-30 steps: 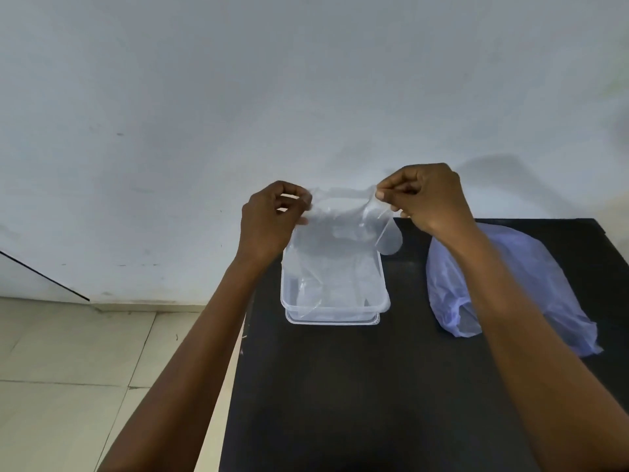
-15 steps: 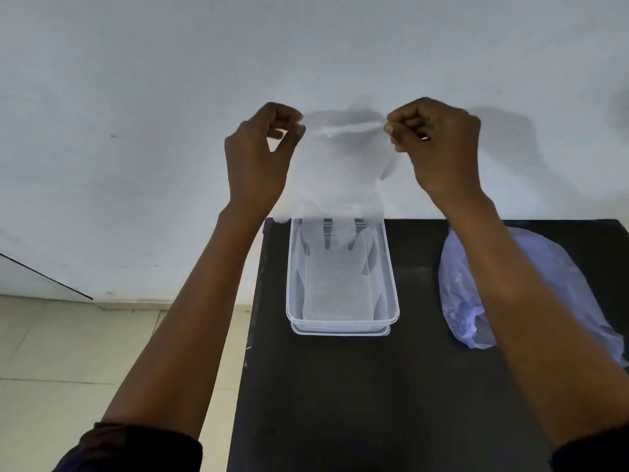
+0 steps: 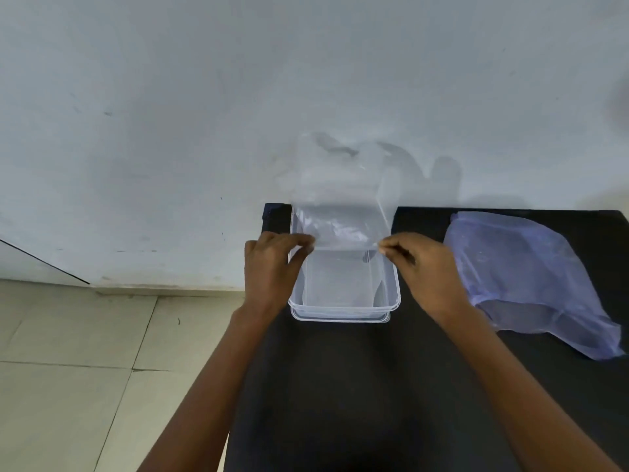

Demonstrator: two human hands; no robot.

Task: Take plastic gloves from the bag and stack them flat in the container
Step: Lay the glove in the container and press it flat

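A clear plastic glove [image 3: 340, 199] is stretched between my two hands over the far half of the clear rectangular container [image 3: 394, 298]. My left hand [image 3: 272, 270] pinches the glove's cuff edge at its left corner, and my right hand [image 3: 425, 270] pinches the right corner. The glove's finger end billows up and away toward the wall, blurred. The pale blue plastic bag [image 3: 524, 277] lies on the black table to the right of the container, its open mouth facing me.
The black table [image 3: 357, 386] stands against a white wall [image 3: 204, 97]; its left edge runs just left of the container. Beige floor tiles [image 3: 85, 352] lie to the left, below the table.
Both hands dropped from high in front of the wall down to the container's rim, pulling the glove's cuff toward me. The glove now trails upward behind instead of hanging down.
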